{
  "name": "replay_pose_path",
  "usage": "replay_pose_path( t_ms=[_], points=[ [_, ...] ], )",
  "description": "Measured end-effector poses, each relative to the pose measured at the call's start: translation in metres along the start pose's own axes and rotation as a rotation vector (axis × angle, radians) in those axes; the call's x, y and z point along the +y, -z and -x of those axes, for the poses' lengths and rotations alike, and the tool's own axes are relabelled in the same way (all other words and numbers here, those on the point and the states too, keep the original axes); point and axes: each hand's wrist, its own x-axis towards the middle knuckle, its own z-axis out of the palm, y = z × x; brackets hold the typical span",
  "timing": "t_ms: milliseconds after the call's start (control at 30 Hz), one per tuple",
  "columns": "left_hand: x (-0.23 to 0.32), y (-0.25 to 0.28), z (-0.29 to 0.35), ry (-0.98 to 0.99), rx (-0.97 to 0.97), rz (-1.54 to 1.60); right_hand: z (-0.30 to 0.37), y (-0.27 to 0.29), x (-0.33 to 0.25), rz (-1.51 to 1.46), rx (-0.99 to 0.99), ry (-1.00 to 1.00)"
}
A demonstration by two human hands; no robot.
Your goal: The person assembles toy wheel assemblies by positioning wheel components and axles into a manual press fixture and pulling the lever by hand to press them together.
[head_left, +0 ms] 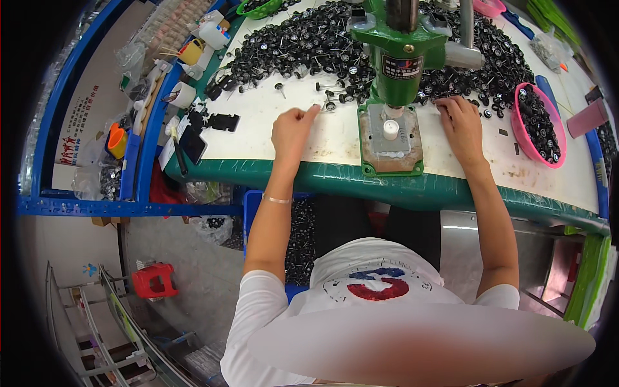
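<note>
My left hand (293, 133) is closed in a pinch over the white tabletop, left of the green bench press (394, 84). A thin, pale sliver shows by its fingertips, too small to name. To the right of the press, my right hand (461, 126) has its fingers bent and drawn together at the near edge of a pile of small black wheels (303, 42). What lies between those fingertips is hidden. Many wheels have silver hubs and thin metal axles. A small white cylindrical piece (390, 129) stands on the press's base plate (391, 166), beneath the ram.
A pink basket (560, 122) of black wheels stands at the right. Left are a black flat piece (224, 122), a white cup (183, 95) and a blue rack (147, 155). A blue bin (253, 209) of black parts sits below the table's green edge (309, 178).
</note>
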Motion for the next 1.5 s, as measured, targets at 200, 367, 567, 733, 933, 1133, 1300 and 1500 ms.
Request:
replay_pose_path(
  t_ms=[200, 367, 567, 733, 933, 1133, 1300, 1500],
  points=[
    [0.006, -0.004, -0.041, 0.007, -0.173, -0.08, 0.0, 0.008, -0.008, -0.174, 0.044, -0.084],
    [-0.011, -0.001, -0.026, 0.007, -0.207, 0.218, 0.0, 0.01, -0.009, -0.42, 0.081, -0.129],
    [-0.01, 0.001, 0.013, 0.082, -0.166, 0.808, -0.003, 0.01, -0.042, -1.112, -0.167, -0.493],
    [-0.021, -0.015, 0.029, -0.116, -0.217, 0.732, -0.01, 0.008, -0.087, -1.121, -0.236, -0.478],
    [0.005, -0.013, 0.037, 0.01, -0.173, 0.913, -0.01, 0.009, -0.097, -0.812, -0.172, -0.358],
    [0.06, -0.023, 0.056, -0.237, -0.273, 1.018, -0.006, 0.001, -0.083, -0.976, -0.188, -0.442],
    [0.083, -0.03, 0.064, -0.421, -0.306, 0.925, -0.025, 0.039, -0.063, -1.012, -0.005, -0.553],
    [0.092, -0.044, 0.064, -0.307, -0.394, 1.154, -0.086, 0.102, -0.044, -0.932, 0.165, -0.522]
  ],
)
